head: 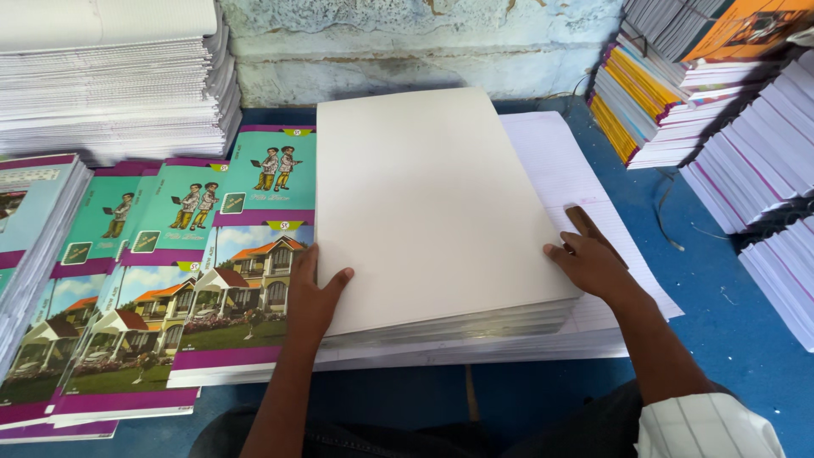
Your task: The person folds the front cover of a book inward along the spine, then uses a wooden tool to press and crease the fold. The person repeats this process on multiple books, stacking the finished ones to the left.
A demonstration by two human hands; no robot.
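Note:
A thick stack of blank cream sheets [428, 203] lies in front of me on a wider pile of ruled white paper [560, 170]. My left hand [312, 297] rests flat on the stack's left edge, thumb on top. On the right edge, my right hand [592, 263] presses against the stack, fingers curled by a brown wooden stick [587, 224]. Neither hand lifts anything.
Printed notebook covers [229, 280] with houses and figures fan out at the left on the blue table [721, 288]. A tall stack of ruled paper [110, 85] stands at the back left. Piles of bound notebooks [661, 110] crowd the right side.

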